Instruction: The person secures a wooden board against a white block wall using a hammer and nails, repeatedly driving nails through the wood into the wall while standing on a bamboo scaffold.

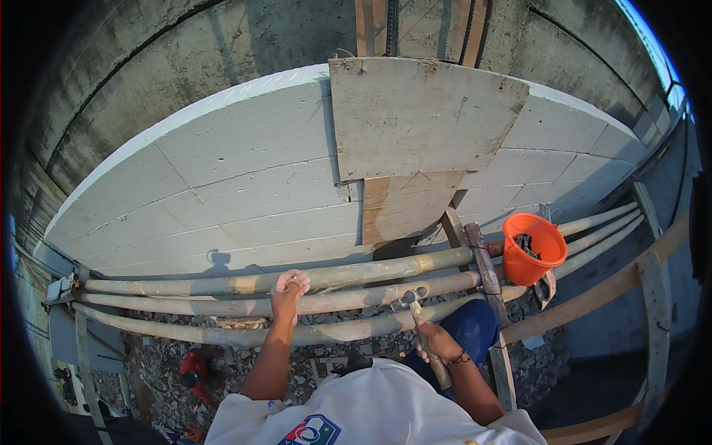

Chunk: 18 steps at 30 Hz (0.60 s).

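Gravel ground below, scaffold pipes and pale block wall ahead.
Nearest me, my right hand [436, 343] is clamped on a wooden-handled hammer [424, 334]; my left hand [288, 288] closes around a grey horizontal scaffold pipe [356, 274]; farther right hangs an orange plastic bucket [531, 249].

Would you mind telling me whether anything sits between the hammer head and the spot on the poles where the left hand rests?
Nothing visible does. The hammer in the right hand has its head over the middle pole, and the left hand pinches something too small to identify between the upper poles. Only bare pole lies between them.
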Tool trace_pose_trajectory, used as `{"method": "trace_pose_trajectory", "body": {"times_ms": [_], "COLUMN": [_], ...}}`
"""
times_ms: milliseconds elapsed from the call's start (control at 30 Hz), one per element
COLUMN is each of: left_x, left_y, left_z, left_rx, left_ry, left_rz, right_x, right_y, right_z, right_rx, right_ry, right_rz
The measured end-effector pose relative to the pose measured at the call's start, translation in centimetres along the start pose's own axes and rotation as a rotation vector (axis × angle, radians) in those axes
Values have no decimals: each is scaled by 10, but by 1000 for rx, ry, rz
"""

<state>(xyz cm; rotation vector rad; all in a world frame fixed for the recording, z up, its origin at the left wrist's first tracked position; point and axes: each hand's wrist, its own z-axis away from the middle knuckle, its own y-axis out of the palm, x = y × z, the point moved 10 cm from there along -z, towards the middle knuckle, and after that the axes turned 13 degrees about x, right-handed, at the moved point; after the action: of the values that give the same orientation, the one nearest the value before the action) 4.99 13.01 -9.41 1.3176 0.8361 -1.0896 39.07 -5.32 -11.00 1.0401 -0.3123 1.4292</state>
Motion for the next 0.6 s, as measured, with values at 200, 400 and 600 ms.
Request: {"method": "trace_pose_trajectory", "body": {"times_ms": [200, 400, 600], "left_x": [-90, -250, -344], "left_y": [81, 203, 255], "left_z": [-74, -94, -129], "left_rx": [243, 245, 171], "left_ry": [-8, 434, 795], "left_rz": [-377, -1040, -1050], "right_x": [-43, -33, -35], "right_y": [-8, -12, -9], "right_z": [25, -6, -7], "right_rx": [-54, -28, 24], "right_ry": [-28, -71, -92], "right_rz": [-66, 40, 43]}}
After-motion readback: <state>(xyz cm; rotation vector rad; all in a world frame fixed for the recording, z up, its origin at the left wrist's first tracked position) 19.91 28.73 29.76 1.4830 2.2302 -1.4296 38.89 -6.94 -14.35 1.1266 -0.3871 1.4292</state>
